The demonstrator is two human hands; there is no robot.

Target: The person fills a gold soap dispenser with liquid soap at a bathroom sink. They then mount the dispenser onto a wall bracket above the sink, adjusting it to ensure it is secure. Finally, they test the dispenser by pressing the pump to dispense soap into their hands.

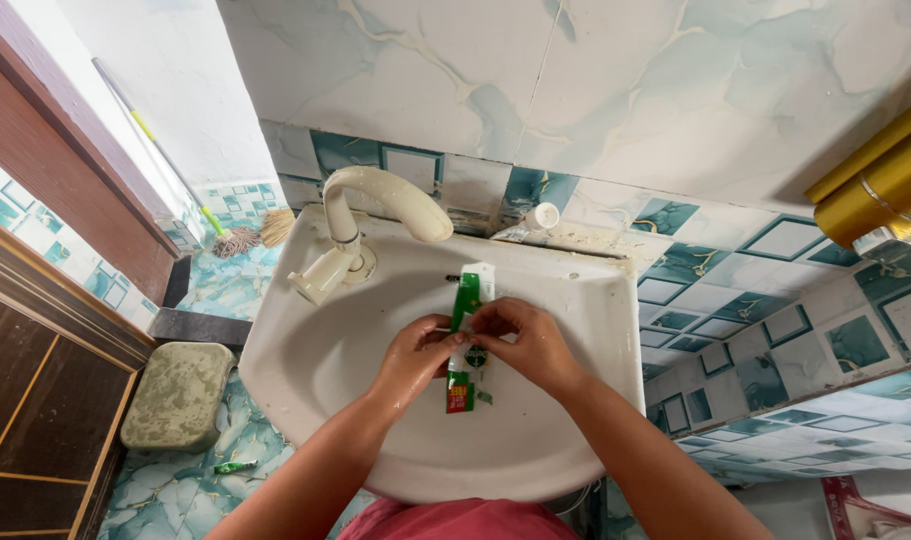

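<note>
Over the white washbasin [305,350] both my hands grip a green, white and red toothpaste tube [468,290] held lengthwise. My left hand [415,355] pinches its middle from the left, and my right hand [528,340] pinches it from the right. The tube's red end [460,395] points toward me and its green end toward the wall. Whether the tube has a cap on is hidden. A cream plastic tap [375,205] arches over the basin at the back left.
A second squeezed tube with a white cap [531,222] lies on the basin's back ledge. Brooms [245,235] lean in the far corner. A mottled green stool [178,393] stands on the floor at left, beside a wooden door [35,400]. Tiled walls surround.
</note>
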